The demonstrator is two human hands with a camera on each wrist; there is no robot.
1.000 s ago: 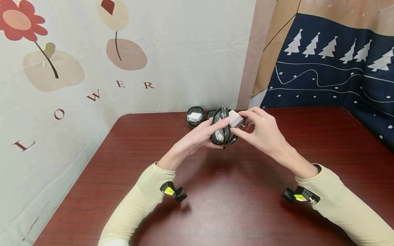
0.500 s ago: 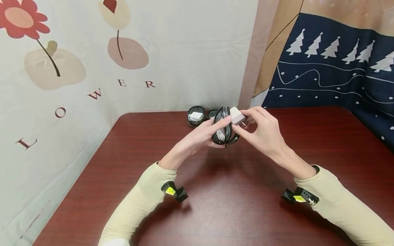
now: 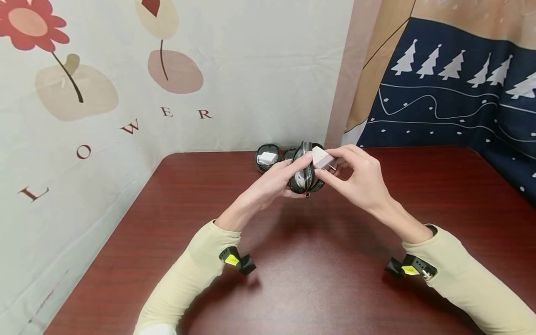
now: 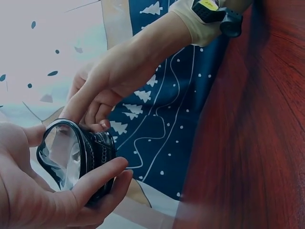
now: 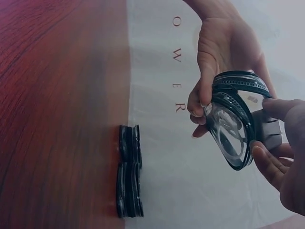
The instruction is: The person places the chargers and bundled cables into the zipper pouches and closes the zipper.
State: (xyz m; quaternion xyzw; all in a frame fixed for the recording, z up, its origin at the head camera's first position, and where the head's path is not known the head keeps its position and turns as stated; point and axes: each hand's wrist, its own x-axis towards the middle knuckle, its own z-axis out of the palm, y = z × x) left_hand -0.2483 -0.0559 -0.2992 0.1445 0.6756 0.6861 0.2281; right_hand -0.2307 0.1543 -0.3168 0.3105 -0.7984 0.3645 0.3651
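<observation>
My left hand [image 3: 265, 187] grips a small round black zip case [image 3: 298, 180] with clear sides, its thumb over the near side and fingers beneath. The case is unzipped, and a coiled white cable [image 5: 231, 138] shows through its clear side in the right wrist view. At the opening, my right hand [image 3: 360, 176] pinches a white charger plug [image 3: 322, 158] between thumb and fingers. Its metal prongs point outward to the right, while its other end sits at the mouth of the case. Both hands hold these above the table.
Two similar round black cases stand side by side at the table's back edge. The left case [image 3: 267, 158] has something white inside; the right case [image 3: 289, 154] is partly hidden behind my left hand. A printed white curtain [image 3: 251, 70] hangs right behind the dark red table [image 3: 201, 195].
The zip case has risen slightly in my left hand. My right hand still pinches the charger plug at the opening, with little change in its grip.
</observation>
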